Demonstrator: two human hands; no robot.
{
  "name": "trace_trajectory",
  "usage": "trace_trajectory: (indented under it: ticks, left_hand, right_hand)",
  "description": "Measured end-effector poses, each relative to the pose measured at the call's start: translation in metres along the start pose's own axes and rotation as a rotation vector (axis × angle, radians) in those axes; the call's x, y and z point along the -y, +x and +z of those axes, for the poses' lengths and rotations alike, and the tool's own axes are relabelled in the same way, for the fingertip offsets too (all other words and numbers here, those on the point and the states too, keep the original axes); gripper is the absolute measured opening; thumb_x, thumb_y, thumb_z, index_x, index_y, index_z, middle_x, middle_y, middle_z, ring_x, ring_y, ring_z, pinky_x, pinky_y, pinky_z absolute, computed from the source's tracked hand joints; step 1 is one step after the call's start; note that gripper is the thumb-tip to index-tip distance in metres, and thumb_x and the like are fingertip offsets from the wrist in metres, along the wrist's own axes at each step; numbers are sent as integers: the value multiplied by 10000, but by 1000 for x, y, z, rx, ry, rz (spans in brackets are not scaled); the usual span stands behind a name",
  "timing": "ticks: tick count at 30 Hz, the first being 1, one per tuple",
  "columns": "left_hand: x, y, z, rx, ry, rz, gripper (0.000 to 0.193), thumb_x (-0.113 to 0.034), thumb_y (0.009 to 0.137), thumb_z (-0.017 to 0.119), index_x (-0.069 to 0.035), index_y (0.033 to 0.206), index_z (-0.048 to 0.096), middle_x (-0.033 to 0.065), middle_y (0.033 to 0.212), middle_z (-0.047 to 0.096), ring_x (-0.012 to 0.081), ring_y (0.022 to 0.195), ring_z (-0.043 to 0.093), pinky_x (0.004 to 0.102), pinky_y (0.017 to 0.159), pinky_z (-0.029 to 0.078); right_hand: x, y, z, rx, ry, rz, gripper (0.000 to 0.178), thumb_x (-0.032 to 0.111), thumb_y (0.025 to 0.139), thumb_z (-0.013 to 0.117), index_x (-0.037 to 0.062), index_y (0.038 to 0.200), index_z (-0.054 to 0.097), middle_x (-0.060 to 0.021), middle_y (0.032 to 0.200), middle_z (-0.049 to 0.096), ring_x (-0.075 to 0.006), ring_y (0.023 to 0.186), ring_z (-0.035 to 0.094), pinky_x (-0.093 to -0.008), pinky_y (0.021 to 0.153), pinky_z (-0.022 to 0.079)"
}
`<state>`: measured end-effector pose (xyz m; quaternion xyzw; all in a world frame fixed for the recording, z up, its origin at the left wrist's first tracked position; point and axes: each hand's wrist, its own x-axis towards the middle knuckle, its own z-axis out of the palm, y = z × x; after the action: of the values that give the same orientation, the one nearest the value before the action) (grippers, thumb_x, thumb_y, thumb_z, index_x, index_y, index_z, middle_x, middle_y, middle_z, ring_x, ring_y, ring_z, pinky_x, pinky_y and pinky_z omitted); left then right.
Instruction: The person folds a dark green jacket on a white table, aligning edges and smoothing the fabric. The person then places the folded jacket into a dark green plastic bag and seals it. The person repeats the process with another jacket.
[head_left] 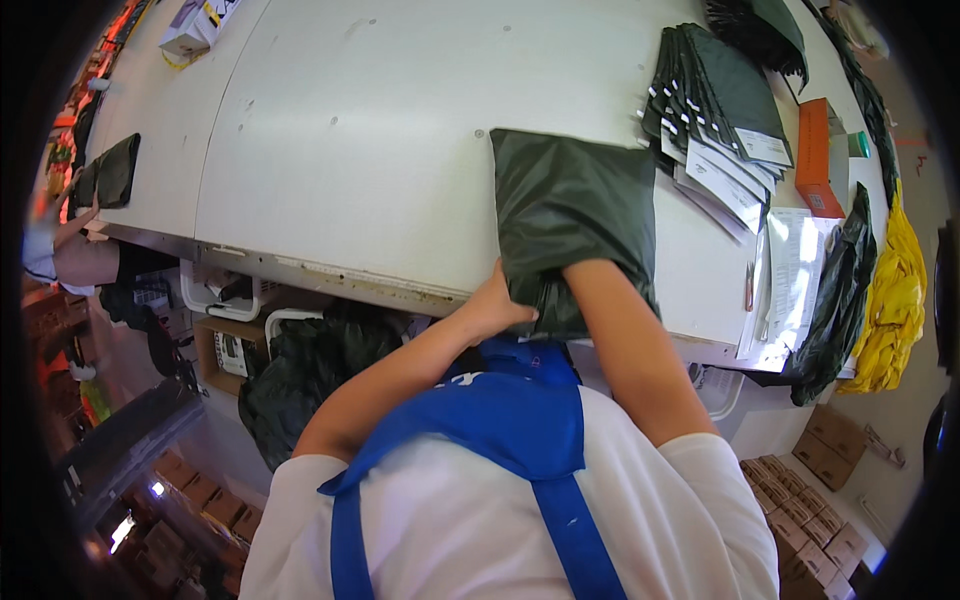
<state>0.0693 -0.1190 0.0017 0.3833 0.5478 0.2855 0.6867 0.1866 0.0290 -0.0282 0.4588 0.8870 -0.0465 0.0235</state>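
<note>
A dark green-black plastic mailing bag (575, 205) lies at the front edge of the white table, its mouth toward me. My left hand (503, 303) grips the bag's near left edge, thumb on top and fingers partly hidden behind the plastic. My right forearm (630, 350) reaches into the bag's mouth. The right hand itself is inside the bag, so its fingers and anything in them are hidden. Just beyond the bag to the right lies a fanned stack of dark mailing bags (720, 90) with white labels.
On the right are an orange box (820, 160), white paper sheets (785, 270) and hanging yellow plastic bags (890, 300). A white box (195, 28) sits far left on the table (340, 180). Another person's hand (88, 208) touches a dark bag (118, 172). Black plastic (310, 370) bulges below the table edge.
</note>
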Motion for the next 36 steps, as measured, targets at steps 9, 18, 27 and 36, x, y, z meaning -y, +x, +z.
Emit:
trace_trajectory:
  ticks: [9, 18, 27, 36]
  left_hand:
    - [6, -8, 0, -80, -267, 29, 932, 76, 645, 705, -34, 1432, 219, 150, 1358, 414, 255, 1243, 418, 330, 1043, 326]
    - [-16, 6, -31, -59, 284, 100, 860, -19, 631, 758, -9, 1376, 330, 177, 1310, 501, 269, 1217, 475, 345, 1030, 354]
    - [-113, 90, -109, -291, 1401, 371, 834, -163, 688, 751, -122, 1413, 341, 158, 1421, 387, 351, 1273, 402, 422, 1024, 384]
    - [13, -1, -51, -312, 1231, 790, 665, -367, 799, 663, -159, 1383, 421, 137, 1518, 190, 415, 1378, 172, 531, 1086, 252]
  right_hand:
    - [-5, -121, -51, -133, 281, 138, 493, 332, 824, 574, 53, 1230, 551, -178, 1289, 520, -360, 1207, 460, -452, 1032, 336]
    - [-19, -174, -66, -265, 643, -33, 177, 123, 754, 675, 56, 917, 666, -139, 868, 658, -330, 776, 622, -422, 731, 481]
    - [-7, -45, -103, -449, 192, 55, 559, 400, 814, 639, 151, 1300, 519, -90, 1347, 471, -334, 1330, 328, -491, 1117, 173]
    - [-11, -54, -81, 152, -38, 137, 611, 515, 810, 606, 97, 1251, 543, -117, 1073, 581, -312, 1053, 524, -477, 1012, 319]
